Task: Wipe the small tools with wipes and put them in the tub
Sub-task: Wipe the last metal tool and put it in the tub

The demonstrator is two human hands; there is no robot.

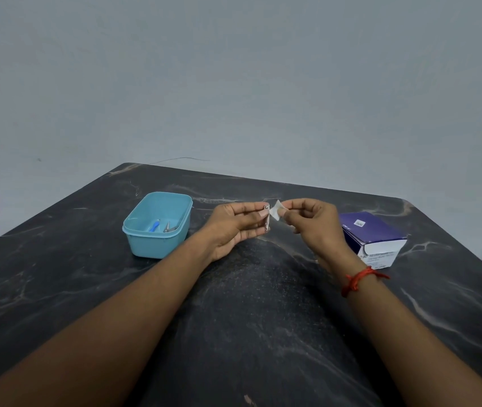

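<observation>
Left hand pinches a nail clipper upright above the tabletop; right hand pinches a wipe against it. Tub, left, holds two tools; box, right

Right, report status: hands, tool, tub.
Left hand grips nail clipper; right hand pinches wipe beside it. Blue tub holds blue-handled tool, metal tool. Nothing blocks the tub.

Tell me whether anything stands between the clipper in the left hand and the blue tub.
Nothing visible does. The clipper is pinched in the left hand, the tub stands open left of it, and only bare table lies between.
</observation>
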